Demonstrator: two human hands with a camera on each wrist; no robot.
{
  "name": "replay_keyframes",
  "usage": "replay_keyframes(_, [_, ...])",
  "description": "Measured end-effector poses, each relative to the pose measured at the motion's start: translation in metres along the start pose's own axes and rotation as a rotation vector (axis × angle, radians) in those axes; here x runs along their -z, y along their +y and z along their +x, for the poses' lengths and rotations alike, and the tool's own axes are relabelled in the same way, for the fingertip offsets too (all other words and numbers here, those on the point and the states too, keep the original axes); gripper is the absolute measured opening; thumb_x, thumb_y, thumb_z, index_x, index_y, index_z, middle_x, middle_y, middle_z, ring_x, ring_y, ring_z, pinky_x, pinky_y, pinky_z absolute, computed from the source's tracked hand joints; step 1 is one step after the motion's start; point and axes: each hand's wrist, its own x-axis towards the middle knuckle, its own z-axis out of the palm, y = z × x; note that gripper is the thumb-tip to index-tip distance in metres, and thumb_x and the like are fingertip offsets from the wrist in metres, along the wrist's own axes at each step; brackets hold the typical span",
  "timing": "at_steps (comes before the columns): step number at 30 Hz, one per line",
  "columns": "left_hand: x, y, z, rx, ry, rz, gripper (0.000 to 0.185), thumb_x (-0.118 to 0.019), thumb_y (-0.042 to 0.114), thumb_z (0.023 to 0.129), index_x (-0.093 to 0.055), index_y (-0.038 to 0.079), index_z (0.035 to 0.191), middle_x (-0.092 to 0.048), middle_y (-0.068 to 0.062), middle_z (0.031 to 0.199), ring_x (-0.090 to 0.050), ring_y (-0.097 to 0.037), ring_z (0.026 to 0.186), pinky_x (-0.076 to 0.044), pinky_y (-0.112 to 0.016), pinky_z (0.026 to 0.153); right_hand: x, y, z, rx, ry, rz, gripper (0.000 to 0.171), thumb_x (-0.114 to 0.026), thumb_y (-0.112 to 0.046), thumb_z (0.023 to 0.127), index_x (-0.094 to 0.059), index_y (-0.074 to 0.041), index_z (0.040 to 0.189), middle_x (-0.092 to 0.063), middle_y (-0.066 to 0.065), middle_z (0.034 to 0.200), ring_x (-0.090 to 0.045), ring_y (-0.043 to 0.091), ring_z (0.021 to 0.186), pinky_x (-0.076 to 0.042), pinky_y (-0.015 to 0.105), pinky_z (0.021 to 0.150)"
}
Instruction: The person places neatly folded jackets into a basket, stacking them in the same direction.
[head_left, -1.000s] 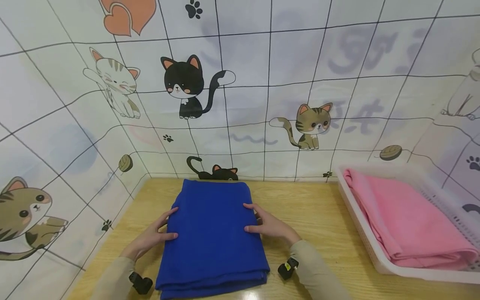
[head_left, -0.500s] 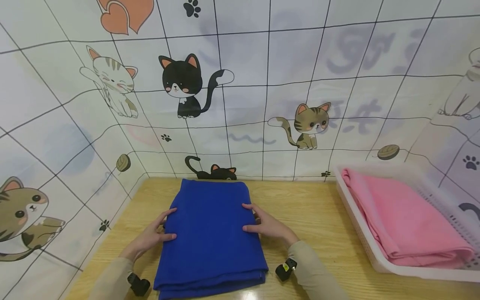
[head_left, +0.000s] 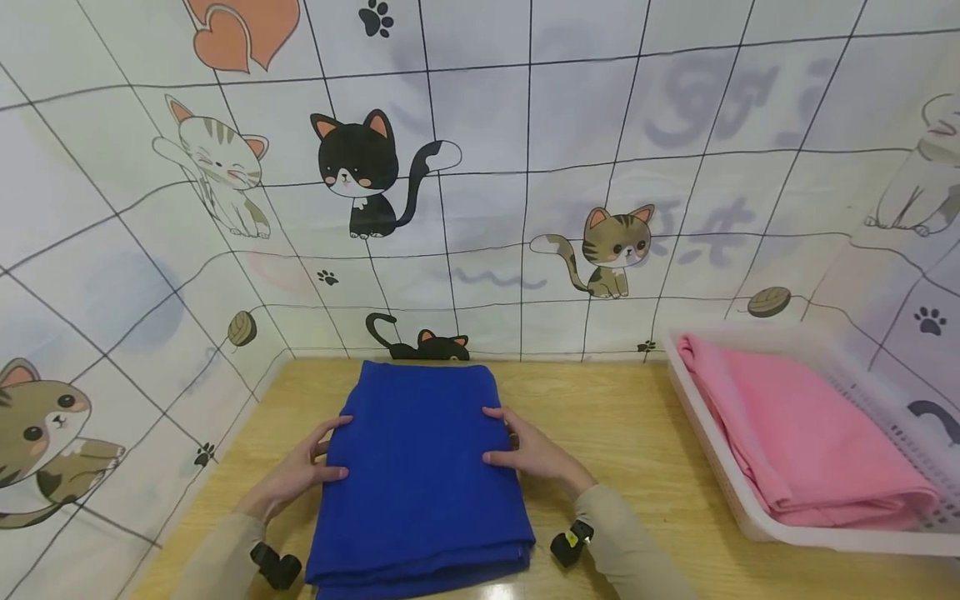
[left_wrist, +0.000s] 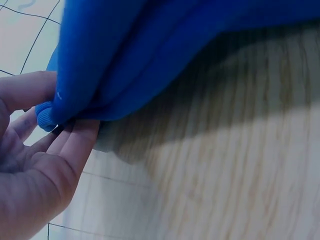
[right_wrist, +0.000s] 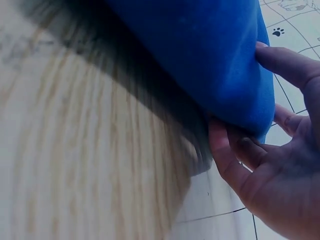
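Note:
A folded blue garment (head_left: 423, 475) lies on the wooden table in the head view, its layered edge toward me. My left hand (head_left: 296, 475) grips its left side, thumb on top and other fingers at the edge. On the opposite side my right hand (head_left: 536, 450) holds it the same way. In the left wrist view, fingers (left_wrist: 82, 140) reach beneath the blue fabric (left_wrist: 110, 55), beside a small ribbed roll (left_wrist: 46, 117). Fingertips (right_wrist: 220, 137) also go under the fabric's rounded edge (right_wrist: 225, 75) in the right wrist view. Some fingers are hidden below the cloth.
To the right stands a white plastic basket (head_left: 720, 467) with a folded pink garment (head_left: 817, 433) inside. Wooden tabletop (head_left: 600, 417) shows between basket and blue garment. A cat-printed wall covering (head_left: 487, 208) rises behind and on the left.
The head view has shifted a little, so the scene sits slightly further left. Both hands keep the same hold on the blue garment.

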Motion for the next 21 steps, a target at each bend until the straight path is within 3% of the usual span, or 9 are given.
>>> replay_keyframes(5, [-0.001, 0.005, 0.001, -0.014, -0.033, -0.035, 0.082, -0.069, 0.005, 0.088, -0.019, 0.010, 0.153, -0.016, -0.037, 0.149, -0.033, -0.052, 0.128, -0.045, -0.052, 0.094, 0.002, -0.001, -0.003, 0.006, 0.025, -0.013, 0.071, -0.068, -0.029, 0.091, -0.033, -0.013, 0.150, -0.033, 0.021, 0.149, -0.042, 0.044, 0.127, -0.041, 0.052, 0.098])
replay_keyframes(13, [-0.008, 0.012, 0.005, 0.017, -0.044, -0.072, 0.081, -0.067, 0.005, 0.089, -0.020, 0.016, 0.154, -0.018, -0.033, 0.149, -0.035, -0.049, 0.129, -0.044, -0.051, 0.095, 0.012, -0.006, -0.012, 0.026, 0.034, -0.047, 0.068, -0.068, -0.029, 0.091, -0.036, -0.013, 0.149, -0.035, 0.020, 0.148, -0.042, 0.041, 0.129, -0.042, 0.052, 0.098])
replay_keyframes(21, [-0.019, 0.025, 0.012, 0.016, -0.056, -0.083, 0.083, -0.069, 0.004, 0.087, -0.023, 0.020, 0.154, -0.020, -0.031, 0.149, -0.037, -0.047, 0.128, -0.044, -0.051, 0.095, 0.026, -0.011, -0.024, 0.037, 0.022, -0.092, 0.066, -0.066, -0.021, 0.094, -0.034, -0.013, 0.150, -0.034, 0.021, 0.149, -0.043, 0.041, 0.128, -0.042, 0.051, 0.097])
